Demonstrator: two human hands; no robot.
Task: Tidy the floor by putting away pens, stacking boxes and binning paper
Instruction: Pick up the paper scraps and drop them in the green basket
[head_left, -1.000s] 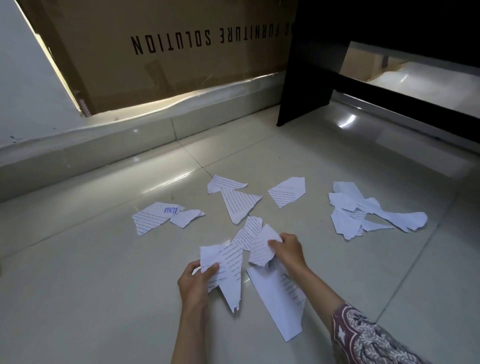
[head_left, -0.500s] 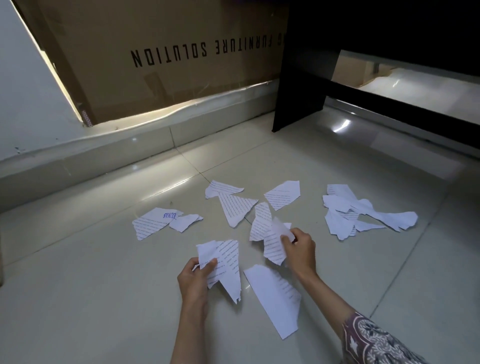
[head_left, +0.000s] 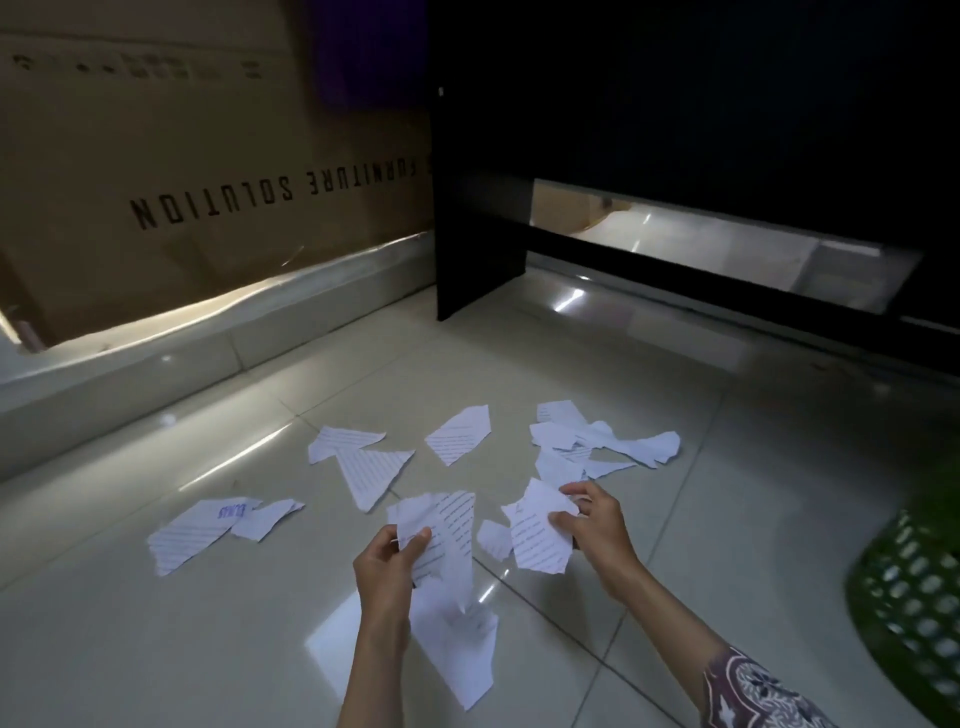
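Torn pieces of printed white paper lie scattered on the pale tiled floor. My left hand pinches a bunch of scraps held just above the floor. My right hand grips another torn piece a little to the right. A long strip lies on the floor under my left hand. More scraps lie beyond: a pair at the left, a triangular piece, one in the middle and a heap at the right.
A green perforated basket stands at the right edge. A large cardboard box leans behind a low tiled step at the left. A black desk panel and crossbar stand behind the papers.
Both hands have lifted their scraps off the floor and my right hand has moved right. The view has tilted up and right, bringing the green basket into sight.
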